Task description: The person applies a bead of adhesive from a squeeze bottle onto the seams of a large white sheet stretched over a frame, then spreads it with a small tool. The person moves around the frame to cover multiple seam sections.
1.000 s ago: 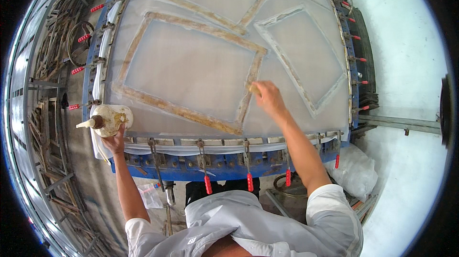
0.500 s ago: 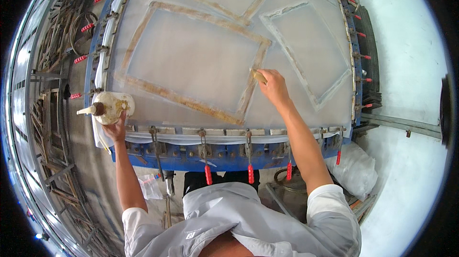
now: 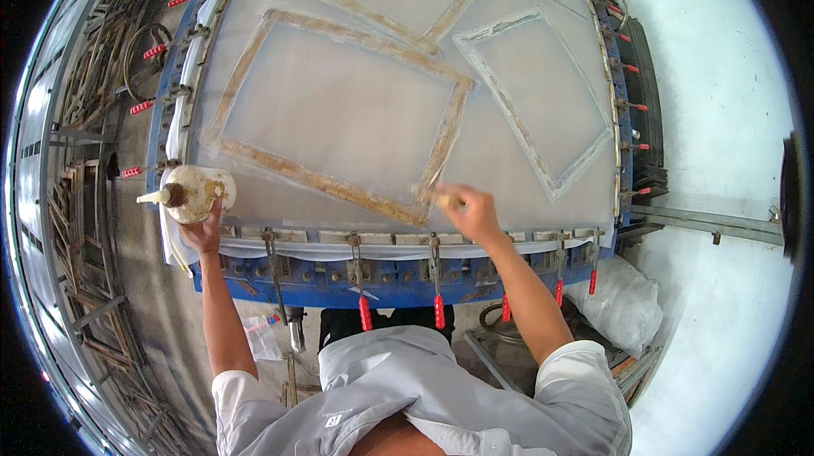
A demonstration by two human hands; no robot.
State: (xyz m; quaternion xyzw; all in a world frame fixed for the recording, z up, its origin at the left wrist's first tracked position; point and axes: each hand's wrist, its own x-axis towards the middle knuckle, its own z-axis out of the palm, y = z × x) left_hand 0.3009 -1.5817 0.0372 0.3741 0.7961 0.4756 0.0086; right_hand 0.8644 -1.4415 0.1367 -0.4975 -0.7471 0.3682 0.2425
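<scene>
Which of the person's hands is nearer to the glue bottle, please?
The left. The left hand grips the glue bottle from below; the right hand works far to its right on the stretched mesh.

Workshop, likely screen-stretching: large blue steel table (image 3: 280, 274) with red-handled clamps (image 3: 365, 313) gripping white mesh (image 3: 500, 167), stacked metal frames (image 3: 76, 227) alongside, bare concrete floor (image 3: 721, 117).

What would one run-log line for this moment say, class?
left hand: holds glue bottle at mesh edge | right hand: holds brush on frame corner | clamps: along blue table rim
</scene>
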